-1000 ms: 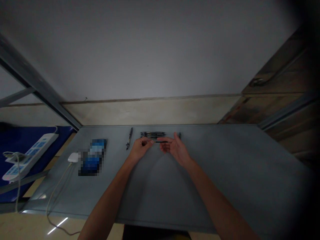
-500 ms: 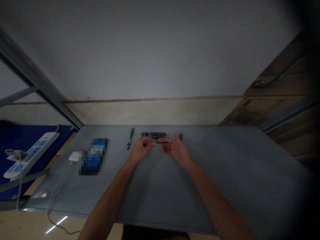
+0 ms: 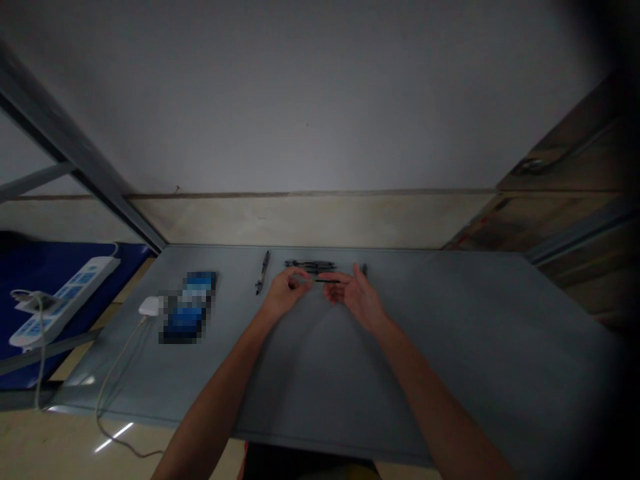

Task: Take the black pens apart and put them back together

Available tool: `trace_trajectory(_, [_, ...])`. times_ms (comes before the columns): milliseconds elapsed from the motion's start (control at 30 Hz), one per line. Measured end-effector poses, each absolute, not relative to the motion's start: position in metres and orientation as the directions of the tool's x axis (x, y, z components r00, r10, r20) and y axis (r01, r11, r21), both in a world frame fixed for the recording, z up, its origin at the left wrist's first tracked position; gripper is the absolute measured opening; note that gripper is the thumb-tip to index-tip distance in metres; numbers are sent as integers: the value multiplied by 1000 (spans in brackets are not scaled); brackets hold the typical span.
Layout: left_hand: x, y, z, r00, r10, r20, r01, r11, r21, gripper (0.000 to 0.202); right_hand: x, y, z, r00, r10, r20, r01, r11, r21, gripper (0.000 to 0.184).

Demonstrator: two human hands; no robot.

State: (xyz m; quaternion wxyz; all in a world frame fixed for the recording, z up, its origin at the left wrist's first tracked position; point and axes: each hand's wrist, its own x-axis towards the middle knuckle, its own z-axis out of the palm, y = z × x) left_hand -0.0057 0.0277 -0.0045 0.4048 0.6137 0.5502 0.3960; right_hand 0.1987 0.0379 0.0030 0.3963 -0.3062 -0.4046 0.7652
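Note:
A thin dark pen refill (image 3: 327, 281) lies level between my two hands, just above the grey table. My left hand (image 3: 285, 293) is closed in a pinch at the refill's left end. My right hand (image 3: 361, 299) is open, its thumb raised and its fingers stretched out along the refill, which appears to touch them. Behind the hands, several dark pens (image 3: 310, 265) lie side by side, partly hidden by the fingers. A single pen (image 3: 263, 272) rests to the left of my left hand. Beyond my right thumb a small dark piece (image 3: 365, 269) shows in part.
On the table (image 3: 475, 347), a blurred-out phone-like object (image 3: 190, 310) lies at the left beside a white charger (image 3: 149, 307) with its cable. A white power strip (image 3: 65, 303) sits on a blue surface farther left. A wall (image 3: 310, 220) borders the table's back edge.
The camera view has shifted slightly, so everything sits a little higher in the picture. Both hands keep nearly the same pose around the refill.

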Motion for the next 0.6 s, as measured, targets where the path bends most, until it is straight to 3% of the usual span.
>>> trace_trajectory(267, [-5, 29, -5, 76, 995, 60, 371, -84, 925, 40, 199, 39, 2, -484, 857, -178, -348, -375, -859, 73])
trace_trajectory(400, [-6, 28, -4, 95, 994, 51, 361, -82, 929, 30, 198, 38, 3, -489, 856, -166, -342, -364, -866, 72])
trace_trajectory(600, [-4, 28, -4, 69, 995, 66, 374, -87, 923, 39, 198, 38, 3, -495, 854, -161, -348, -364, -864, 72])
